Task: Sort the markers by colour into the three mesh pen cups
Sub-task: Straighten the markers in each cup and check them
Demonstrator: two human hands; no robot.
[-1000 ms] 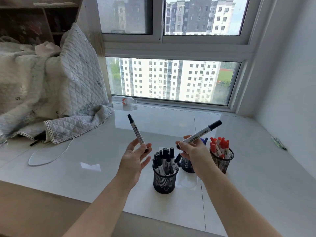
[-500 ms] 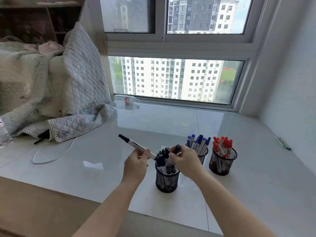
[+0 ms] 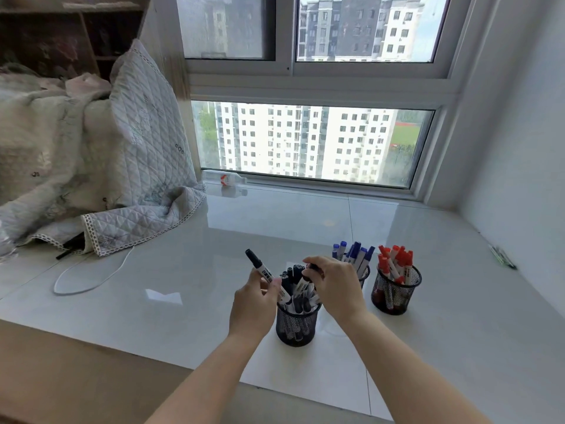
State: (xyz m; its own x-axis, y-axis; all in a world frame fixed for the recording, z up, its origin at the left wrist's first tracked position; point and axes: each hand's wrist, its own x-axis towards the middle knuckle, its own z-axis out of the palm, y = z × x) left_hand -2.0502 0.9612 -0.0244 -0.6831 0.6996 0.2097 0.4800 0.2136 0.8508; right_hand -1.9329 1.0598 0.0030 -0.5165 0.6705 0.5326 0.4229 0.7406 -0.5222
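1. The left hand pinches a black-capped marker by its lower barrel, cap tilted up and to the left, its lower end at the rim of the nearest mesh cup.
2. The right hand hangs over the same cup, fingers curled round the top of a second black marker whose lower end is already among the black markers standing there.
3. Behind the right hand stands a cup of blue-capped markers (its mesh mostly hidden), and just beside that a cup of red-capped markers.
4. Each cup shows a single colour, and I see no loose markers on the glossy white sill, so the sorting looks nearly finished: only these two black ones are left to drop in.
5. Farther out lie a quilted blanket, a white cable and a bottle on its side by the window.
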